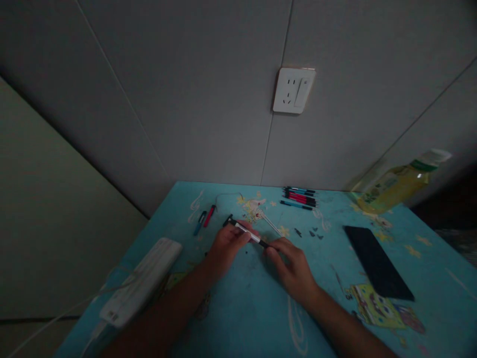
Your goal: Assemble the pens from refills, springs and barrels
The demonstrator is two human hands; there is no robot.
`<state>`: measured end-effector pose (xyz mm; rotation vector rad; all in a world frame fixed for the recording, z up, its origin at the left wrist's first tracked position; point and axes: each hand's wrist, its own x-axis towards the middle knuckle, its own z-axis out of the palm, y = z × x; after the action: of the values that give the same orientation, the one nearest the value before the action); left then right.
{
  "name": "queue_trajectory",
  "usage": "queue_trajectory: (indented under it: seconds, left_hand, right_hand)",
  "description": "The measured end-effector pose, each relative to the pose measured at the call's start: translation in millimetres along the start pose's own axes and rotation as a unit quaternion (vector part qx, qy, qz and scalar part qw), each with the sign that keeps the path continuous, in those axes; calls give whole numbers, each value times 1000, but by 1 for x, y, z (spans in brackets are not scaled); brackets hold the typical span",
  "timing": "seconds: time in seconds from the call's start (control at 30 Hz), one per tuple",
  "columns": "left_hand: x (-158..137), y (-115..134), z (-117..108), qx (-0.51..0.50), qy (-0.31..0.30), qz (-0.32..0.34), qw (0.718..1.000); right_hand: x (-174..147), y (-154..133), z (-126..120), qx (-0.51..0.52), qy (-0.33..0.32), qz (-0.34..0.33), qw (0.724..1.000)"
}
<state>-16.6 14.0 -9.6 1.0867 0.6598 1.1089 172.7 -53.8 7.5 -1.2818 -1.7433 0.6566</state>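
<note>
A slim pen (pixel 253 237) with a white middle and black ends lies slanted across both hands, just above the table. My left hand (pixel 226 243) is closed around its white barrel, thumb on top. At the lower black end, the fingers of my right hand (pixel 292 263) pinch the pen. Left of the hands lie a blue pen part (pixel 200 223) and a red pen part (pixel 209 216). Thin white sticks (pixel 271 223) and small black pieces (pixel 315 232) lie beyond and to the right of my hands. Several blue and red pens (pixel 300 198) are gathered near the wall.
On the left a white power strip (pixel 143 281) with cables rests on the blue patterned table (pixel 253 308). A dark flat rectangular object (pixel 378 262) lies at right. Behind it stands a bottle of yellow liquid (pixel 397 186). A wall socket (pixel 294 90) is above the table.
</note>
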Motion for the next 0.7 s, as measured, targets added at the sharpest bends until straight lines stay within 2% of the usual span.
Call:
queue_trajectory:
  seconds: [0.17,0.33,0.4,0.53,0.7]
  left_hand:
    - [-3,2,4,-11,-12,-5,1000]
    - [1,11,7,-26,68,29,997]
    - [3,14,6,-27,94,38,994]
    - [6,16,5,-20,101,43,994]
    - [4,13,6,-4,103,41,994]
  right_hand:
    - [-3,-8,5,-4,-59,40,997]
    - [-3,-8,8,-41,-115,-24,992]
    - [-2,-6,4,-45,-98,-24,994]
    - [2,-1,-7,-44,-28,10,999]
    - [3,0,-9,-53,-30,6,998]
